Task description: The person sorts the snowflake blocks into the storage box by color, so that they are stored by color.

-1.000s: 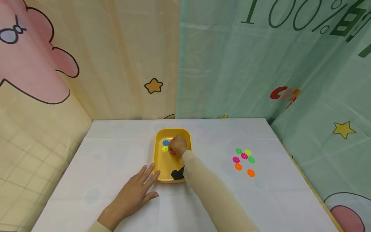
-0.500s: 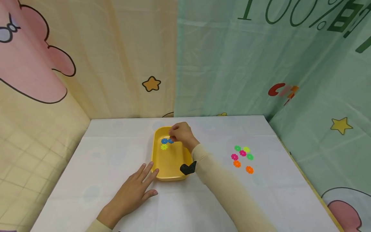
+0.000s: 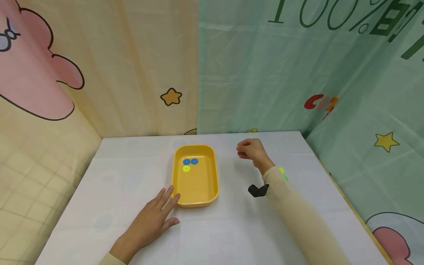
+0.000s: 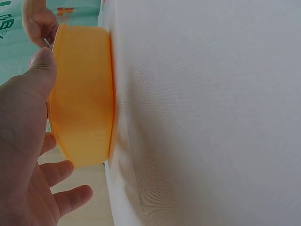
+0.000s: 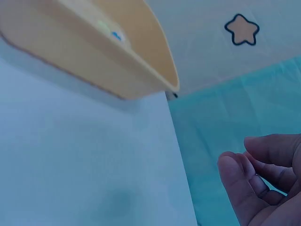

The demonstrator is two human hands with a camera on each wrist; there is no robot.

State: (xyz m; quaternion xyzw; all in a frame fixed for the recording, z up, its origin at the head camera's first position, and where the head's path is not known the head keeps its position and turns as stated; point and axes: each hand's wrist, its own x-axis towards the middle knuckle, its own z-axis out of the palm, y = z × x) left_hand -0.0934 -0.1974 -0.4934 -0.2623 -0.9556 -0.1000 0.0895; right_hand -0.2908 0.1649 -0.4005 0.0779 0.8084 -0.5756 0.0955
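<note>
A yellow tray [image 3: 195, 191] stands on the white table. Near its far end lie two blue flower-shaped pieces [image 3: 194, 161] side by side, with a yellow one [image 3: 186, 168] just in front. My left hand [image 3: 149, 221] is spread at the tray's near left corner, its fingertips right at the rim; the left wrist view shows the tray's wall [image 4: 84, 94] beside the thumb. My right hand [image 3: 252, 150] hovers over the table to the right of the tray. Its fingers are loosely bent, and the right wrist view shows nothing between thumb and fingertips.
Past the right sleeve [image 3: 298, 213] peek a yellow piece [image 3: 281, 170] and a green piece [image 3: 286, 178]; the forearm covers the others there. A black wrist mount [image 3: 258, 190] juts from that sleeve. Printed curtains [image 3: 248, 73] rise behind the table.
My right hand has lifted out of the tray and moved right, leaving a second blue piece beside the first. Its forearm now covers most of the loose pieces. The left hand stays put.
</note>
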